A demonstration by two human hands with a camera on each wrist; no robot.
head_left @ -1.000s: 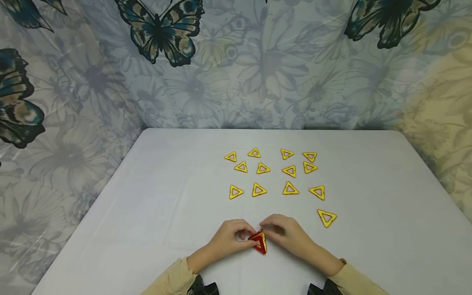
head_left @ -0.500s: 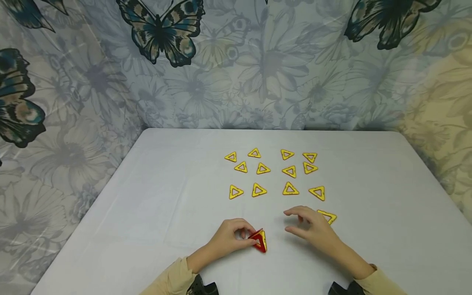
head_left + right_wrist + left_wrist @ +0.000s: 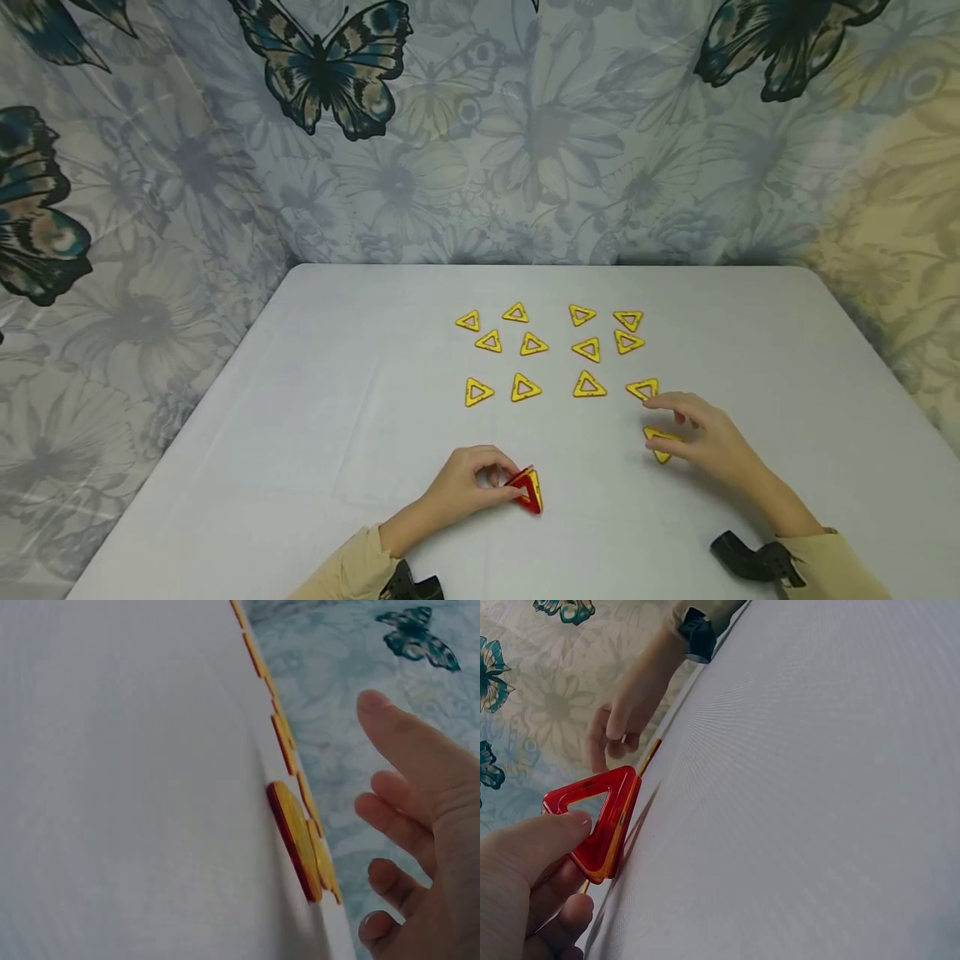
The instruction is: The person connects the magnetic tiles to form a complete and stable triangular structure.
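A butterfly-printed backdrop (image 3: pixel 420 183) stands behind a white table (image 3: pixel 300 400). Over its right side, the right hand (image 3: pixel 705 433) hovers, thumb and fingers spread, above one yellow triangle (image 3: pixel 663 455); the left hand (image 3: pixel 468 482) pinches a joined red-and-yellow piece (image 3: pixel 616 817) at front centre. Twelve more yellow triangles (image 3: pixel 589 393) lie beyond, their openings framing white tabletop.

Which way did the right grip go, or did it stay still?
Yes: against the white table, the right grip has moved right, away from the red triangle, and slightly forward.
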